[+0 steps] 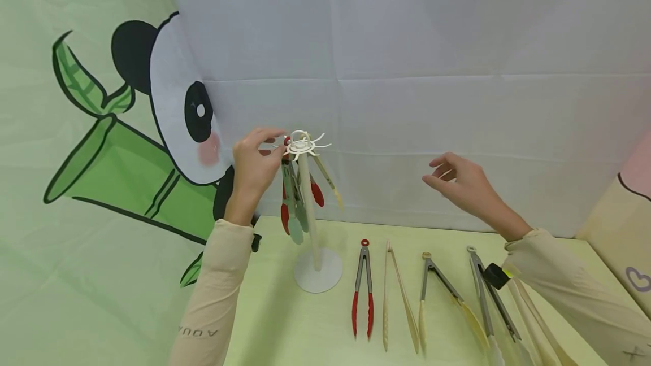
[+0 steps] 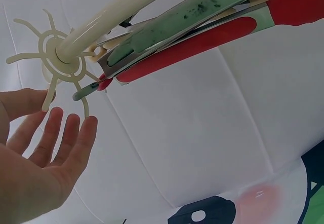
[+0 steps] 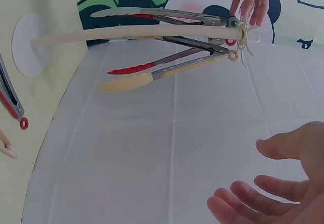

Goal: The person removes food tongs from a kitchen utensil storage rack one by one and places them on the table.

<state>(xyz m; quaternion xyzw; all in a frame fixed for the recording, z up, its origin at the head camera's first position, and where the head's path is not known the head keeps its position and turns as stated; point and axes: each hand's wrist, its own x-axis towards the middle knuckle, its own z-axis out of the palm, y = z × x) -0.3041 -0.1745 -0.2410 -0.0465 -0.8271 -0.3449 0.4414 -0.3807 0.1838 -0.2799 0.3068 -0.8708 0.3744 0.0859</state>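
On the yellow-green tabletop (image 1: 315,321), the cream hook rack (image 1: 308,202) stands upright, its tips-down tongs (image 1: 291,196) partly hiding one another, my left hand (image 1: 256,165) loose-fingered at the hooks (image 2: 49,95), my right hand (image 1: 460,182) relaxed, well apart.

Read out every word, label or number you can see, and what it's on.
"ADUA" as best I can tell, on the left sleeve; the letters are faint and may be incomplete.
A mark on the right sleeve, at the picture's edge: unreadable.
I see no legible text on the stand or red tongs on the table.
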